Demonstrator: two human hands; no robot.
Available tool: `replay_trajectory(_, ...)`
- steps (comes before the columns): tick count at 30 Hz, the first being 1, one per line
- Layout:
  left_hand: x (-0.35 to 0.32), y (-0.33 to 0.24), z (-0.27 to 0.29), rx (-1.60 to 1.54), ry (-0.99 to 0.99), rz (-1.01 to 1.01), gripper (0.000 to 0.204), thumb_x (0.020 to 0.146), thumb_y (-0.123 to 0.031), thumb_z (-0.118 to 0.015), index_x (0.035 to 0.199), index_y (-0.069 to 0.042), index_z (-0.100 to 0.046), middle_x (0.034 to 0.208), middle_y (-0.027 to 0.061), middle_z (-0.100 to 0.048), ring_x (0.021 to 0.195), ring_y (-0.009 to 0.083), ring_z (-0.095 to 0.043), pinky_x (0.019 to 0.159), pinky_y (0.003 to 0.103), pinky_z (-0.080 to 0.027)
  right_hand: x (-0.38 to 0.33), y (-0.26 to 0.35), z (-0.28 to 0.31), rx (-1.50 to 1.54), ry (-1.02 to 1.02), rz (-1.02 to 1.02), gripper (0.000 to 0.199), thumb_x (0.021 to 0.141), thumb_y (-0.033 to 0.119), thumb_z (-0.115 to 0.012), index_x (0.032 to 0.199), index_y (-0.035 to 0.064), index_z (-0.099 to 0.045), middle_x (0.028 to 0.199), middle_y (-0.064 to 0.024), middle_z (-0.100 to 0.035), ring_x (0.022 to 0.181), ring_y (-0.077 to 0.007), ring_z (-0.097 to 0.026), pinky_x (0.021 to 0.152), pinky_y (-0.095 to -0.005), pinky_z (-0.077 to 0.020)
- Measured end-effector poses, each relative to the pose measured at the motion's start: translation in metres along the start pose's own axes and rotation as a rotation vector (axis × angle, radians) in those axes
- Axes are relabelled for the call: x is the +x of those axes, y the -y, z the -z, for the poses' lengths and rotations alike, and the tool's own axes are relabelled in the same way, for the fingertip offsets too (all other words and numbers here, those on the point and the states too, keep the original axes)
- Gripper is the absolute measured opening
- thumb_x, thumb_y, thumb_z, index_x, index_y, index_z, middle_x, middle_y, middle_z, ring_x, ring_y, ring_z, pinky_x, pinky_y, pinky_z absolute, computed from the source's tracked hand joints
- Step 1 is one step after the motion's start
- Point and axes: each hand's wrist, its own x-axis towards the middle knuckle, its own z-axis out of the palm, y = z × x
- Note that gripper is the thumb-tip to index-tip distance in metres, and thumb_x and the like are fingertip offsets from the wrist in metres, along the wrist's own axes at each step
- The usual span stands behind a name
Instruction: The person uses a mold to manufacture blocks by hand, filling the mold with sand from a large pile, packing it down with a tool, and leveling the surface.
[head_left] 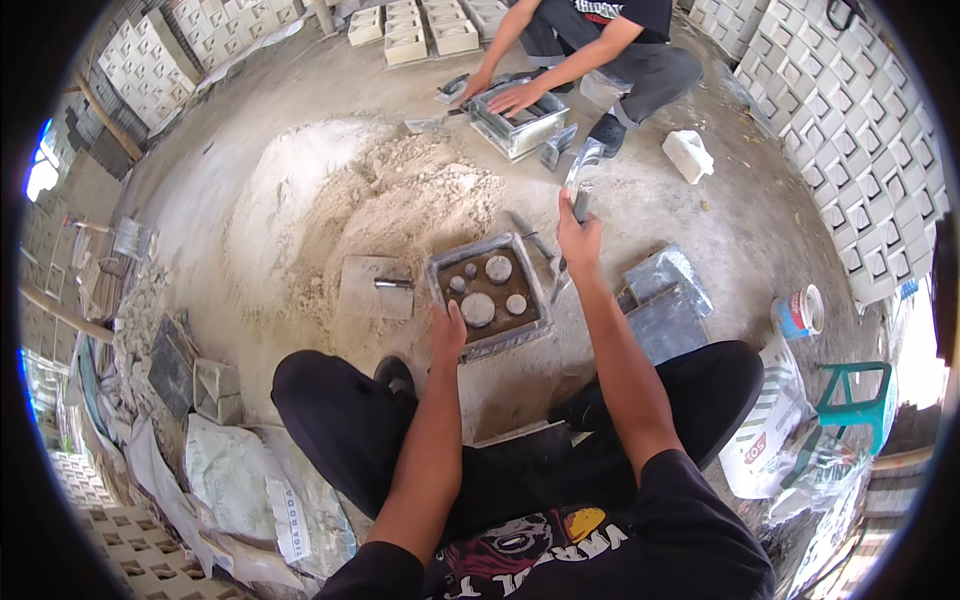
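Observation:
A square metal mould [543, 300] stands on the floor before me, with several round pegs of different sizes rising from the brown material inside. My left hand [449, 328] is closed on its near left wall, thumb up. Beyond the mould's right side, my right hand [578, 238] is raised and closed around a grey metal tool [585, 163] with a flat blade, pointing away from me; its exact kind is unclear. Left of the mould lies a square float [362, 300] with a shiny handle. A thin bar rests along the mould's far right side.
A heap of pale sand [330, 180] spreads beyond the mould. Across from me a co-worker squats with both hands on another box mould [520, 135]. Dark plates [672, 325] lie at right, near a bucket [797, 312] and a green stool [855, 405]. Patterned blocks are stacked along the walls.

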Motion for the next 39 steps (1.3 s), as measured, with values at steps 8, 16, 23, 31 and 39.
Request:
replay_trajectory(8,0.014,0.054,0.014,-0.391,0.057,0.121,0.074,0.096,-0.056,-0.021,0.125,0.006,-0.05,0.12,0.027,-0.056,0.119,0.0359,-0.05,0.101,0.039,-0.036,-0.05,0.05,-0.048,0.512,0.404,-0.117,0.044,0.09,0.029,-0.061,0.054,0.0128,-0.041,0.051,0.0033,-0.039,0.045,-0.0082,-0.036,0.045,-0.0254,-0.0256)
replay_trajectory(16,-0.016,0.044,0.02,-0.694,0.389,0.374,0.083,0.092,-0.067,-0.014,0.145,-0.004,-0.025,0.144,0.0157,-0.038,0.132,0.0295,-0.037,0.109,0.042,-0.024,-0.102,-0.007,-0.1,0.611,0.404,-0.209,0.036,0.09,0.014,-0.059,0.056,0.0113,-0.046,0.051,0.0035,-0.043,0.042,-0.0066,-0.036,0.039,-0.0257,-0.0245)
replay_trajectory(23,0.004,0.022,0.015,-1.09,0.35,0.382,0.09,0.09,-0.071,-0.012,0.146,-0.001,-0.022,0.148,0.014,-0.03,0.135,0.0251,-0.03,0.111,0.034,-0.021,-0.115,-0.032,-0.141,0.337,0.512,-0.099,0.037,0.09,0.02,-0.06,0.059,0.0026,-0.052,0.052,0.0041,-0.047,0.052,-0.0044,-0.039,0.047,-0.0279,-0.0321)
replay_trajectory(31,-0.009,-0.014,0.029,-1.191,0.347,0.358,0.083,0.093,-0.066,-0.012,0.146,-0.003,-0.023,0.144,0.0109,-0.037,0.131,0.0238,-0.035,0.111,0.034,-0.021,-0.155,-0.055,-0.142,0.185,0.448,0.004,0.039,0.091,0.021,-0.06,0.058,0.0024,-0.054,0.052,0.0049,-0.045,0.052,-0.0036,-0.037,0.046,-0.0269,-0.0309)
replay_trajectory(39,0.018,0.051,-0.009,-1.107,0.184,0.248,0.08,0.094,-0.063,-0.012,0.147,-0.003,-0.02,0.148,0.0096,-0.03,0.134,0.0242,-0.03,0.112,0.035,-0.018,-0.142,-0.04,-0.125,0.464,0.419,-0.283,0.029,0.091,0.017,-0.062,0.065,0.0043,-0.058,0.057,0.0087,-0.045,0.052,-0.0015,-0.038,0.045,-0.0238,-0.0284)
